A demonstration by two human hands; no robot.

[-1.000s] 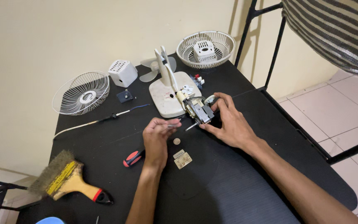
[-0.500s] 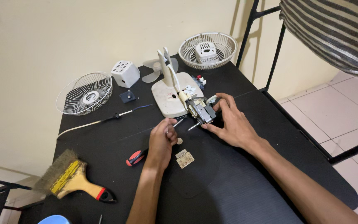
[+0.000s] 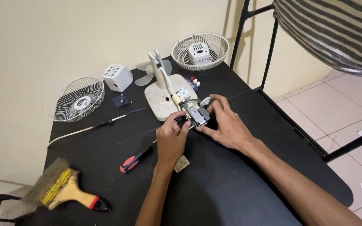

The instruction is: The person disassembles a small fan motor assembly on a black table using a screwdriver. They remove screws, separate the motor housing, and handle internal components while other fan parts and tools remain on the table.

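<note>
A small fan motor [image 3: 196, 113] lies on the black table [image 3: 239, 184], joined to the white fan base and stand [image 3: 162, 94]. My right hand [image 3: 225, 123] cups the motor from the right and holds it steady. My left hand [image 3: 171, 138] is at the motor's left side, fingertips pinched against it; whatever small part they pinch is hidden. A red-and-black screwdriver [image 3: 135, 159] lies just left of my left wrist. A small tan plate [image 3: 182, 163] lies beside that wrist.
A wire fan guard [image 3: 75, 99] leans at the left; another guard [image 3: 200, 51] holding a white cover sits at the back. A white motor housing [image 3: 117, 77], fan blade [image 3: 144, 71], power cord [image 3: 93, 127] and yellow-handled brush [image 3: 61, 188] also lie about. A black metal frame [image 3: 269, 54] stands right.
My left hand has moved up and right from the table to the motor's left side. My right hand has stayed on the motor.
</note>
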